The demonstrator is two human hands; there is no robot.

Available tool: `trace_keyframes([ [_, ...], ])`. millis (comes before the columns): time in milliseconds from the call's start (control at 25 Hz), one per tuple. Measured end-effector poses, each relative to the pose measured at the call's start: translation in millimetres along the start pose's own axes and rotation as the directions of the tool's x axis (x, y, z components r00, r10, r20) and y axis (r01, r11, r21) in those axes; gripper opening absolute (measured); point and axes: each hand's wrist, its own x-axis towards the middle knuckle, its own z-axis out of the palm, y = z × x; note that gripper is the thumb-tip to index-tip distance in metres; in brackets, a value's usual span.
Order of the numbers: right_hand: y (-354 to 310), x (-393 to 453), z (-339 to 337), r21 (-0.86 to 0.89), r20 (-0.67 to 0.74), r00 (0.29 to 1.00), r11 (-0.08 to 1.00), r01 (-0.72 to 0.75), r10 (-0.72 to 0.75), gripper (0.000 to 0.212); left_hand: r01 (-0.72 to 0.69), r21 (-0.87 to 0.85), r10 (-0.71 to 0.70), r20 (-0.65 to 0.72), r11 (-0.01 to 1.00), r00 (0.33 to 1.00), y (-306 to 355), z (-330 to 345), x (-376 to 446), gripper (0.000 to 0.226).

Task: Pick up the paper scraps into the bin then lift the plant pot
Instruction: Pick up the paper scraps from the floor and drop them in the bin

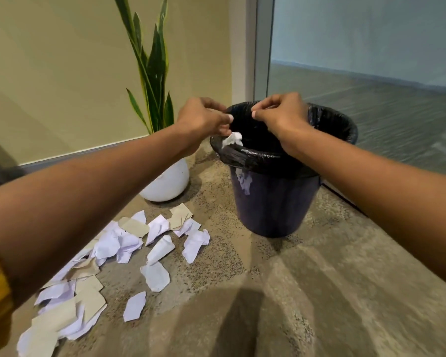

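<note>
The scrap-clearing step is in hand, and most of it remains. Both hands hover over the bin [281, 176]: the left hand [204, 119] has its fingers curled, seemingly letting go of a white scrap [232, 139] at the rim; the right hand [281, 114] is pinched, though whether it holds anything I cannot tell. The paper scraps [139, 248] lie on the floor at seven o'clock from the hands, well apart. Next, a reach down there. The plant pot [168, 181] stands near the bin, at its nine o'clock.

I count one bin [276, 202], one plant pot [169, 182], two hands, roughly twenty paper scraps [129, 243] on floor.
</note>
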Motion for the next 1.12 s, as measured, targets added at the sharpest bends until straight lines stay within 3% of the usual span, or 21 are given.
trace_keyframes([
  [320,-11.2,-25.1,15.4,-0.016,0.092,0.984,0.988,0.153,-0.151,0.006,-0.009,0.041,0.009,0.017,0.999,1.0,-14.3,-11.6,-8.0,0.022],
  [560,-9.8,-66.4,63.0,-0.014,0.384,0.891,0.963,0.268,-0.243,0.008,0.039,0.176,-0.04,0.003,0.984,0.999,-53.9,-54.6,-26.7,0.017],
  [760,26.6,-91.2,117.6,-0.106,0.632,0.767,0.968,0.228,-0.111,0.011,0.177,0.369,-0.18,-0.024,0.913,0.983,-121.9,-89.3,-43.2,0.017],
  [880,61.2,-97.3,145.7,-0.267,0.744,0.667,0.928,0.26,0.027,0.023,0.171,0.611,-0.288,0.097,0.773,0.953,-163.8,-105.0,-53.1,0.03],
  [1000,97.0,-100.9,164.7,-0.382,0.841,0.523,0.838,0.39,0.139,0.05,-0.009,0.843,-0.393,0.26,0.538,0.882,-197.5,-114.2,-61.3,0.056],
  [1120,128.7,-102.1,184.2,-0.501,0.833,0.493,0.72,0.481,0.25,0.074,-0.172,0.889,-0.493,0.387,0.425,0.779,-228.4,-114.4,-68.1,0.083],
])
